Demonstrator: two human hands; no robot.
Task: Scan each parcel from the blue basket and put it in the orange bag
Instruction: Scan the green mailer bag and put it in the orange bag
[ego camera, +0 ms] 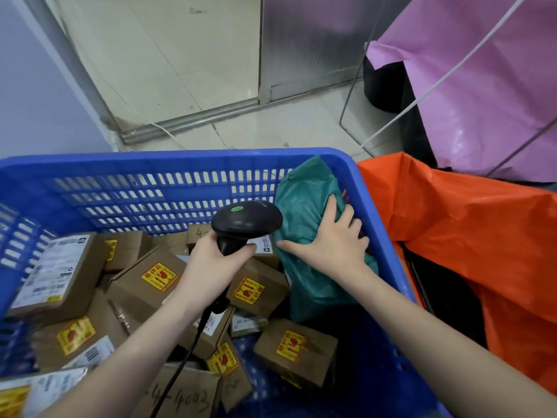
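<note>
**Scanner in one hand, green parcel under the other**

Gripping the scanner (246, 224) in the left hand (217, 257), fingers curled round the handle, cord trailing down past the forearm. Pressing the right hand (333, 239) flat on the green parcel (304, 236), fingers spread, not really clamped. Parcel leaning against the right wall of the basket (168, 159), still inside it. Sitting lower in the basket: a heap of cardboard boxes (150, 282) with yellow stickers. Standing open just right of the basket: the orange bag (470, 224). Hanging behind that, pink plastic (482, 86).
</note>
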